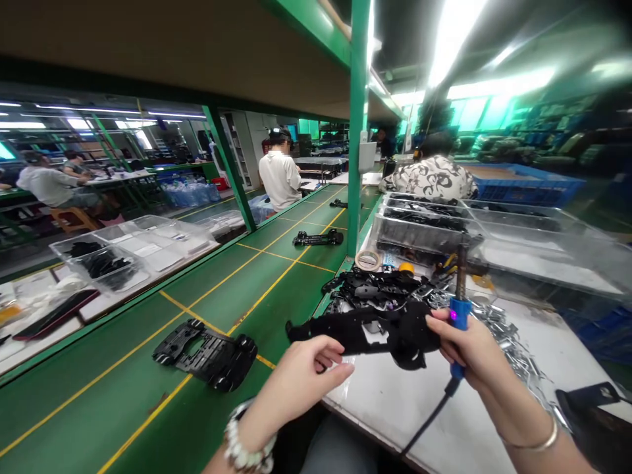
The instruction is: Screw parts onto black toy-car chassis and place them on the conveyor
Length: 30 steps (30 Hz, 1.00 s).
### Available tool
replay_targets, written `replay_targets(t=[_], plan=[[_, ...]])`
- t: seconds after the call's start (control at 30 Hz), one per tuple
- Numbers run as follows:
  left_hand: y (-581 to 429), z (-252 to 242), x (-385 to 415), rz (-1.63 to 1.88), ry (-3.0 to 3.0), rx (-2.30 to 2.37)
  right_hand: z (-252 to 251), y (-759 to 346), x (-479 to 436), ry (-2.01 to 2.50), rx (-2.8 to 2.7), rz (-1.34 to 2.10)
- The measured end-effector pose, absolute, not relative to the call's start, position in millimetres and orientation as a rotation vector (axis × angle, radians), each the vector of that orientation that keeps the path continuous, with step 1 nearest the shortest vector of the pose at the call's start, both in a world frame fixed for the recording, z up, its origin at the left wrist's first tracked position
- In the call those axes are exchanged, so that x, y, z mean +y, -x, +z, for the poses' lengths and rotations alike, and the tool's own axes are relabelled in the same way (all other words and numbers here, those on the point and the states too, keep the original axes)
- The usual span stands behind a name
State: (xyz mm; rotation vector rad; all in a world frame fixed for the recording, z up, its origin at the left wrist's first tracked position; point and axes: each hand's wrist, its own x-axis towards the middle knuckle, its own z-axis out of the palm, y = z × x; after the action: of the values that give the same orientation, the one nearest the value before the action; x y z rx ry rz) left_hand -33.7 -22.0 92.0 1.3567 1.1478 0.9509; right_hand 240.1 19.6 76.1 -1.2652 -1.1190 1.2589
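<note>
**Right grip closed on soldering iron; black plastic part held above table**

Head view. The right hand [469, 349] has its grip pressed closed around the blue handle of a soldering iron [460, 313], with the metal shaft pointing up and a small purple light lit. A black cord [428, 421] runs down from the handle. A black plastic part [365, 336] lies against that hand's fingers, above the white table [375, 421]. The left hand [301, 378] has fingers curled at the part's lower edge; whether they pinch it, I cannot tell. Behind stand a heap of black parts [375, 288], a roll of tape [368, 260] and a clear bin [424, 224]. 2 black frames [205, 352] lie on the green conveyor belt [118, 368]. 2 co-workers [279, 178] are farther along the belt.
</note>
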Motion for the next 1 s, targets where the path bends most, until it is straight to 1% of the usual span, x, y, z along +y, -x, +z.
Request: replay_targets(t=[0.1, 0.17, 0.27, 0.33, 0.47, 0.67, 0.8, 1.0], plan=[[47, 127, -21, 0.921, -1.735, 1.172, 79, -245, 19, 1.272, -1.122, 1.450], [41, 135, -8, 0.858, -1.837, 1.100, 82, -240, 16, 1.281, -1.143, 1.551], [17, 119, 11, 0.677, -1.693, 0.848, 85, -229, 13, 1.299, -1.178, 1.624], [2, 101, 14, 0.679, -1.480, 0.743, 85, -226, 12, 1.317, -1.202, 1.634], [-15, 76, 2, 0.740, -1.189, 0.731, 80, -228, 16, 1.353, -1.250, 1.645], [-23, 69, -8, 0.753, -1.044, 0.700, 75, -234, 23, 1.388, -1.341, 1.700], [-24, 67, -10, 0.742, -1.074, 0.677, 75, -233, 24, 1.446, -1.392, 1.646], [-28, 66, -14, 0.694, -1.133, 0.777, 79, -231, 26, 1.496, -1.462, 1.550]])
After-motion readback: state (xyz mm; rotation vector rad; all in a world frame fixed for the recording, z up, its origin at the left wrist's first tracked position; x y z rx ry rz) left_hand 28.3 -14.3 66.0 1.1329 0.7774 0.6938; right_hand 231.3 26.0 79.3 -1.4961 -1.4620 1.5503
